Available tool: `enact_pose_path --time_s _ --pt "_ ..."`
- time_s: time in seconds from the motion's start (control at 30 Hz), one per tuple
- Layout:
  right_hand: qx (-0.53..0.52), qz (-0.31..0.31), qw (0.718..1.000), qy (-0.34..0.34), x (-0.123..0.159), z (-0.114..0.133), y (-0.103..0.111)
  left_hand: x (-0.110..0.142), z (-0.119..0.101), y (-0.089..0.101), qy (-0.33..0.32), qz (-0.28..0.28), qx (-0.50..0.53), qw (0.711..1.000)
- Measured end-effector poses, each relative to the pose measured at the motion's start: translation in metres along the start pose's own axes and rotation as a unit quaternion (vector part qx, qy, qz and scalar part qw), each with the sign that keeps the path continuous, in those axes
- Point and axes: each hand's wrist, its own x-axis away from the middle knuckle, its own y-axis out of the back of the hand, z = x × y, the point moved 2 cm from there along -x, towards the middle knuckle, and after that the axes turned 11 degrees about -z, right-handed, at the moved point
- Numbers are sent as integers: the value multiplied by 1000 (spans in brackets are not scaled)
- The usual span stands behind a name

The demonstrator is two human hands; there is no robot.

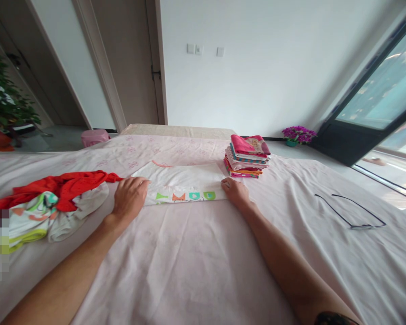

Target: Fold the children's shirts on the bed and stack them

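Note:
A white shirt (182,183) with an orange-edged neckline and green, orange and teal prints lies partly folded on the pink sheet (186,262). At its left edge my left hand (131,194) is closed, with fingers curled over the fabric. My right hand (236,189) grips the opposite edge, and its fingertips are partly tucked out of sight. Just beyond that hand stands a stack of folded clothes (246,158), a bright pink piece on top. Left of my left hand lie a crumpled red garment (66,185) and a crumpled white printed garment (37,216).
A pair of glasses (362,225) rests on the sheet at the right. Past the far edge are a pink stool (95,137) and a pot of purple flowers (298,134). Doors, a white wall and a large window frame surround the bed-like surface.

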Motion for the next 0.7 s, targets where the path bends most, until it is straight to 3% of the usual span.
enact_pose_path --time_s 0.2,0.27,0.37,0.47,0.57,0.7 --pt "43 -22 998 -33 1 2 5 10 -24 -21 -45 52 172 983" --pt "53 -61 997 4 4 7 13 12 -27 -29 -53 67 160 983" --pt "20 -87 988 128 14 28 21 15 -29 -33 -56 72 121 988" --pt "-44 -33 966 251 31 59 17 16 -31 -31 -59 74 84 992" --pt "-80 39 940 330 50 84 3 18 -32 -29 -78 85 69 991" --pt "-50 88 932 349 57 90 -15 22 -27 -30 -98 85 58 990"
